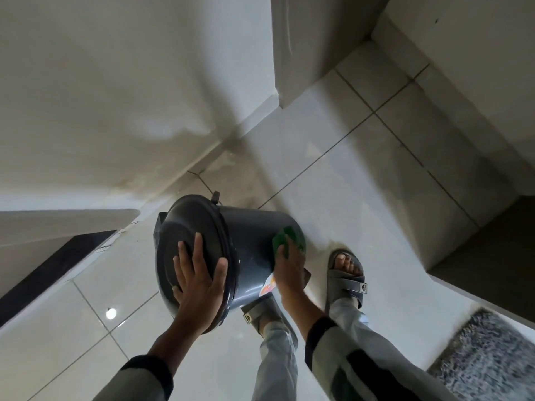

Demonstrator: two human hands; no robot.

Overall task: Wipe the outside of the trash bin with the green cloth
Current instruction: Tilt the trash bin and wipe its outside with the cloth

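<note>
I have the trash bin point(254, 241) tipped over on the tiled floor point(362, 175), lid toward me, so its side wall faces up for wiping. My left hand point(199, 276), fingers spread, presses the lid point(185, 227) to steady it. My right hand point(289, 267) presses the green cloth point(289, 238) flat against the wall, beside my 2 sandals point(347, 273).
</note>
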